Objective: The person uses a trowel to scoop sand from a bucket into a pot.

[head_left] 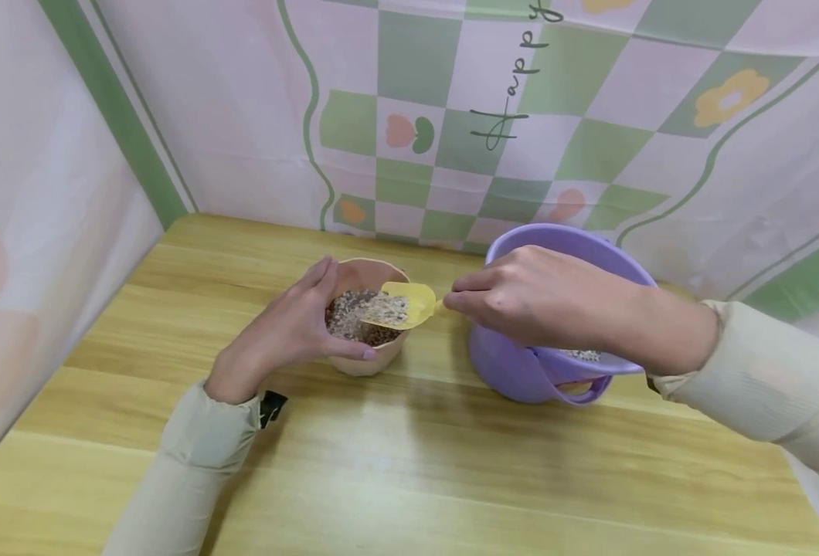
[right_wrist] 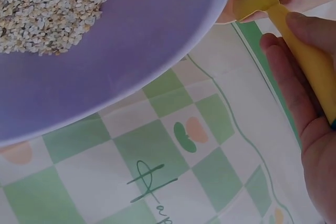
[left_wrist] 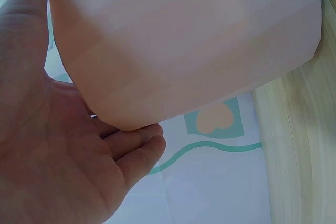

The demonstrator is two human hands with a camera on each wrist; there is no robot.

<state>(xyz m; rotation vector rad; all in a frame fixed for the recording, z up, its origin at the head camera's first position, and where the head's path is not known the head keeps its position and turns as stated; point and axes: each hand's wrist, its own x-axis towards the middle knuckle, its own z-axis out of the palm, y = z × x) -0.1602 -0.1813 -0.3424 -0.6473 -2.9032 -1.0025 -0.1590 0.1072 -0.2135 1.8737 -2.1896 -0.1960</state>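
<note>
A peach-coloured pot stands left of the table's middle, holding dark, grainy soil. My left hand grips its side, thumb near the front and fingers round the back; in the left wrist view the pot wall fills the top. Over the pot's mouth lies a yellow scoop with pale gravel in its blade and spilling from its tip. My right hand holds the scoop's handle between thumb and fingers, its wrist above a purple bucket. Pale gravel lies inside the bucket.
Both containers are on a wooden table. Right behind its far edge hangs a patterned cloth with green checks, and another pale cloth covers the left side. The bucket's looped handle faces the front.
</note>
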